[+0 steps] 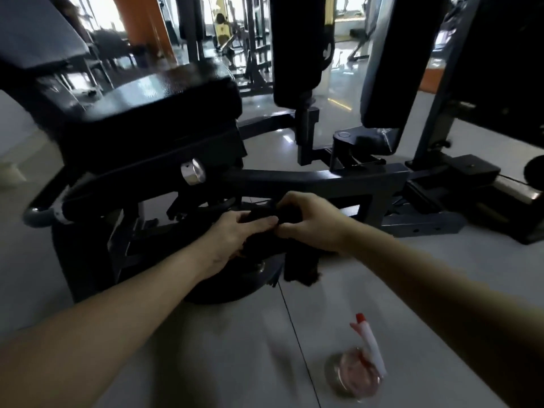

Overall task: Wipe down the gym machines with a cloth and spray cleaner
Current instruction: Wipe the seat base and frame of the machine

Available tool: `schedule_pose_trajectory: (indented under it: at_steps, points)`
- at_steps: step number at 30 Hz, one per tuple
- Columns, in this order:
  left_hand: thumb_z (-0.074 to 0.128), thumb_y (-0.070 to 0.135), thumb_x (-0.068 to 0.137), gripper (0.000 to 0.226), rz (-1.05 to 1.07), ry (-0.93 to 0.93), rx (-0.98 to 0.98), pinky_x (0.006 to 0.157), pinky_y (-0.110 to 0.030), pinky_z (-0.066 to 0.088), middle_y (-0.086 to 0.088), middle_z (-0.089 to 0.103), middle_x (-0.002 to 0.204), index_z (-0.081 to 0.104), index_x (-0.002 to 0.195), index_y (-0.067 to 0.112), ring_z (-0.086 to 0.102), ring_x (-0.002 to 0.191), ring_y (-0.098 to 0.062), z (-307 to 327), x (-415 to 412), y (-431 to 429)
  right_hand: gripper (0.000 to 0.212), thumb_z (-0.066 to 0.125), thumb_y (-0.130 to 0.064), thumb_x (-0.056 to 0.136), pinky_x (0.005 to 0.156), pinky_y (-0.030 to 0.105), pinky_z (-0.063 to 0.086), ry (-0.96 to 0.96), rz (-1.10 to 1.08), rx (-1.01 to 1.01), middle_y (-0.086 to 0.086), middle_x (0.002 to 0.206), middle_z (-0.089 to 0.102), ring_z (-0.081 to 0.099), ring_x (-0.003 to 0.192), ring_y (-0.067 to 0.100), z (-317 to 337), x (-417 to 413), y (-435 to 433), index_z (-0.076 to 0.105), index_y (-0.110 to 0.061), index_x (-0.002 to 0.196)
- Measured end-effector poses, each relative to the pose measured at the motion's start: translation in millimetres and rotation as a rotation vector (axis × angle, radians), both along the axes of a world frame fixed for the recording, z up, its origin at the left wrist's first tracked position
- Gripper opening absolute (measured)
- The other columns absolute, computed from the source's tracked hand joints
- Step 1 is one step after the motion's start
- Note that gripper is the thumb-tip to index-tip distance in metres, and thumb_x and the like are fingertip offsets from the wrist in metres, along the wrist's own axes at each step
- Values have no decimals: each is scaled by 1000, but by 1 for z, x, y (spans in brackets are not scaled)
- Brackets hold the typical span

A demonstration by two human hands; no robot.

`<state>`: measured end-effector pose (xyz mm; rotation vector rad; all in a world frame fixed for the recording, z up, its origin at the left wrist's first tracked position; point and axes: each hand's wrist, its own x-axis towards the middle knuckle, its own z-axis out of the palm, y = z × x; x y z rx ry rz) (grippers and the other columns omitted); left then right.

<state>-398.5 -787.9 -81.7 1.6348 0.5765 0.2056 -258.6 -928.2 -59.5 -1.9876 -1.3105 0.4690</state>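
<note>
A black cloth [300,265] is bunched between both my hands in front of the low frame of a black gym machine [309,178], and part of it hangs down toward the floor. My left hand [235,234] grips the cloth from the left. Beside it, my right hand [312,222] holds the cloth from the right with curled fingers. A spray bottle [363,363] with a white and red trigger head stands on the grey floor, below my right forearm. The machine's black padded seat [141,110] sits above and left of my hands.
A chrome knob [192,172] sticks out under the seat. Upright black pads [297,45] rise behind the frame, and a weight plate [232,278] lies under my left wrist. More gym machines and an orange pillar [141,22] stand in the background. Grey tiled floor [235,348] spreads in the foreground.
</note>
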Motion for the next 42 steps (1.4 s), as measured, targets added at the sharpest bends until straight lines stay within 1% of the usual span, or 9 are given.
schedule_pose_trajectory:
  at_steps: [4,7,14,22,25,28,31,36,42]
  points:
    - [74,22,82,43,-110,6,-42,96,-44,57,-17,75,114,69,123,8,72,108,-34,4,-5,23,8,67,-17,91,62,28,52,16,-15,96,5,81,65,58,66,10,19,2,-8,71,-10,89]
    - [71,5,88,32,-138,36,19,92,-40,59,-16,75,112,69,120,7,72,107,-34,-4,-8,34,28,57,-25,101,49,24,39,81,-64,-13,-6,54,53,46,47,8,10,6,-7,68,-10,81]
    - [80,12,81,29,-264,141,68,87,-41,53,-14,71,104,64,103,3,68,95,-30,-17,-21,55,27,58,-47,96,70,29,55,-318,101,-119,-1,109,48,59,83,16,-30,-26,4,56,-27,114]
    - [73,13,92,17,-176,150,105,88,-46,52,-19,74,98,70,108,7,70,90,-31,-36,-26,54,28,40,-36,104,49,38,49,-810,30,-7,10,108,53,55,58,24,-51,-38,24,56,-13,111]
    - [74,18,91,13,-108,76,120,75,-36,55,-11,70,85,66,95,8,67,80,-25,-32,-20,55,15,41,-23,100,54,35,39,-714,-202,-137,9,93,55,57,66,28,-40,-53,35,51,-12,99]
    - [74,15,91,14,-99,47,151,62,-25,54,-7,67,78,63,92,8,65,71,-18,-30,-13,52,15,43,-13,99,65,32,43,-214,-296,-334,9,84,52,56,78,26,-24,-45,50,49,-6,87]
    - [77,15,87,16,-155,57,136,60,-27,53,-4,68,73,62,86,10,66,69,-17,-35,-7,49,33,37,-11,103,52,17,43,118,-272,-294,4,77,51,50,66,16,-30,-35,42,60,11,110]
    - [72,10,92,8,-291,85,42,69,-28,54,-6,68,85,65,92,12,66,77,-18,-24,-10,52,30,32,-31,107,68,40,50,-266,-193,-186,4,85,61,60,76,25,-31,-47,16,57,-15,101]
    - [70,15,85,22,-435,99,-388,59,-24,54,-10,66,100,66,107,14,66,84,-17,-7,-33,62,32,48,-40,101,62,19,50,-514,53,3,-7,88,61,59,71,6,5,-41,4,68,-17,93]
